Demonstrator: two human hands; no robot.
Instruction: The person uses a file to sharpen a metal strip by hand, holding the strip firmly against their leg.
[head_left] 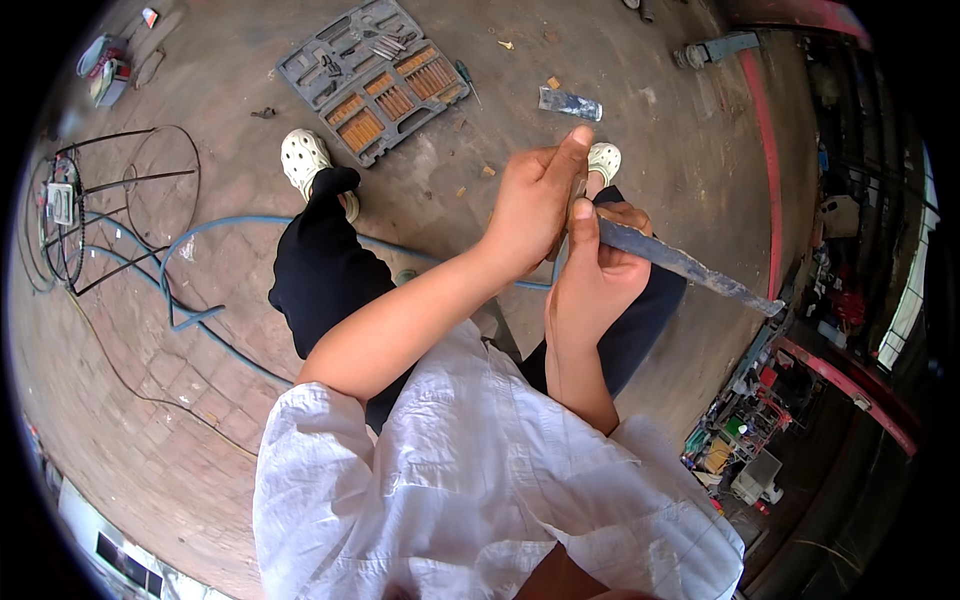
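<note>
My right hand (603,275) is closed around a long, flat, dark grey strip (690,265) with a pale, ragged edge. The strip slants out to the right and slightly toward me; I cannot tell its material. Just beyond and to the left, my left hand (535,205) is closed with its thumb up, right next to the right thumb. A thin pale edge shows between the two hands, but what the left fingers grip is mostly hidden. On the floor past my hands lies a short, flat, dark blue piece (570,103) with worn pale patches.
An open grey tool case (372,78) with rusty pieces in compartments lies ahead, a screwdriver (467,80) beside it. A blue hose (235,220) winds across the floor to a black wire frame (110,195) at left. Red-edged shelving (765,160) and cluttered parts stand at right.
</note>
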